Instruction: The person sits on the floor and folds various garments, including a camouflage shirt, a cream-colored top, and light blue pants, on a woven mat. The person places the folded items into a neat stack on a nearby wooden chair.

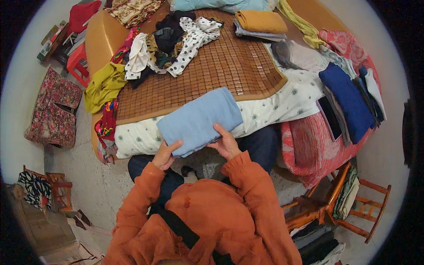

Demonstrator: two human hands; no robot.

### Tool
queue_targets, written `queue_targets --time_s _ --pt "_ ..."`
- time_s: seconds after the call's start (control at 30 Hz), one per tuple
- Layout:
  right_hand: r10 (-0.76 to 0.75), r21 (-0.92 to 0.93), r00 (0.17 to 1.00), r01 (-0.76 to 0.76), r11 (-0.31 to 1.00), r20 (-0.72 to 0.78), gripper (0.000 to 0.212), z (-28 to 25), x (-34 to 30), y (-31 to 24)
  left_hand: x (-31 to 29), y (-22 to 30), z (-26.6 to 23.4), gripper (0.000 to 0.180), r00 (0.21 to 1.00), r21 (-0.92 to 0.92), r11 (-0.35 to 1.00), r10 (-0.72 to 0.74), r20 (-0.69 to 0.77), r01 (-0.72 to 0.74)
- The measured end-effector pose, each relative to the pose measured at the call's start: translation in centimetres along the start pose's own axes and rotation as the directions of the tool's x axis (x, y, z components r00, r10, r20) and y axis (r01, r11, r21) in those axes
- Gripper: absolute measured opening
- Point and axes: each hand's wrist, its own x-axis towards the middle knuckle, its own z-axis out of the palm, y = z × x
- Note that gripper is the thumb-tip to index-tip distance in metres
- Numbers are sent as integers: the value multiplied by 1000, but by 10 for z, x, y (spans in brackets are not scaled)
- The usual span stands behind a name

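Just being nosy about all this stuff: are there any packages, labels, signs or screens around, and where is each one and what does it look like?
Phone: a flat, dark rectangle with its screen off, lying on the bed's right side beside the stack of dark blue clothes.
Boxes: small colourful shapes on the low stand at far left, too small to make out.
No signs or labels show.

bare bamboo mat (221, 70) ahead, clothes heap (170, 42) beyond, folded stacks (349, 99) right
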Motion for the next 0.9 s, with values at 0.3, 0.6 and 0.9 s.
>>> queue_targets --time_s 0.3,0.6,0.9 --pt "12 -73 995 -5 997 95 58 13 -8 -2 -7 13 -22 65 1000 26 1000 5 18 -5" --pt "10 -159 998 0 987 62 52 15 -7 11 -22 18 -27 70 994 -34 999 16 111 -12" --pt "-20 -163 1000 20 986 3 46 8 -2 13 -4 2 -39 68 991 -9 1000 5 136 -4"
